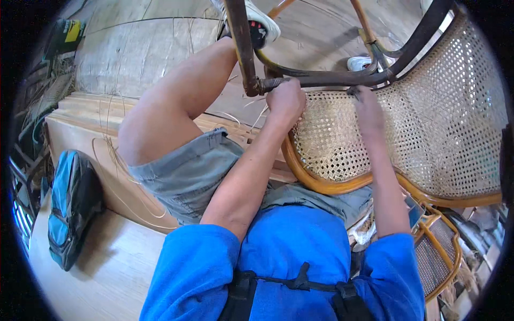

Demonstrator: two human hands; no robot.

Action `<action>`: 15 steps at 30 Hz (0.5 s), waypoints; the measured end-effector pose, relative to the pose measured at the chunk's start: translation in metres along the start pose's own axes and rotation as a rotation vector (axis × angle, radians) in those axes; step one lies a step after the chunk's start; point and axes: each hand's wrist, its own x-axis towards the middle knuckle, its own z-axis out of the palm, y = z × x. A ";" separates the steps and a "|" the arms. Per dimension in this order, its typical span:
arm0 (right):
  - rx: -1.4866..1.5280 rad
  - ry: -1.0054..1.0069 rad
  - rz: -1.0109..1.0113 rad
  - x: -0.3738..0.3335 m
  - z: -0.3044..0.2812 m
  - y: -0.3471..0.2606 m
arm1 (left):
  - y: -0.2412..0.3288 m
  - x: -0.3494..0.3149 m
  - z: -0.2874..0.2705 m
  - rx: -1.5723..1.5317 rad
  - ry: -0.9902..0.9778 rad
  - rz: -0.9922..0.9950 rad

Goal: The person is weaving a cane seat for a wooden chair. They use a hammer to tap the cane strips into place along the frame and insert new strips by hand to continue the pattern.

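Note:
A chair with a curved wooden frame [316,185] and woven cane webbing [342,128] lies tilted across my lap. Its dark legs and rail [342,79] are turned away from me. My left hand [286,100] is closed at the seat's far left corner, knuckles up, gripping the frame beside a wrapped joint [272,84]. Farther right, my right hand [369,109] rests over the webbing close to the dark rail. Its fingers are bent together around a small dark thing [354,92], too hidden to name.
Stacked wooden boards [80,128] lie at my left, with a blue and black backpack [67,208] on a pale panel. Loose cane strands [110,128] trail over the boards. Another caned frame [455,257] lies at the lower right, by scraps. My bent leg [160,123] is left of the chair.

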 end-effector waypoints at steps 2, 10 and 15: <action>-0.183 -0.168 0.160 -0.025 -0.042 0.004 | -0.004 -0.002 -0.001 0.013 0.031 0.006; 0.091 -0.386 0.283 -0.062 -0.070 0.003 | 0.004 -0.003 -0.014 0.071 -0.043 -0.044; 0.444 -0.559 0.530 -0.059 -0.066 -0.042 | 0.002 0.001 -0.006 0.094 -0.019 -0.053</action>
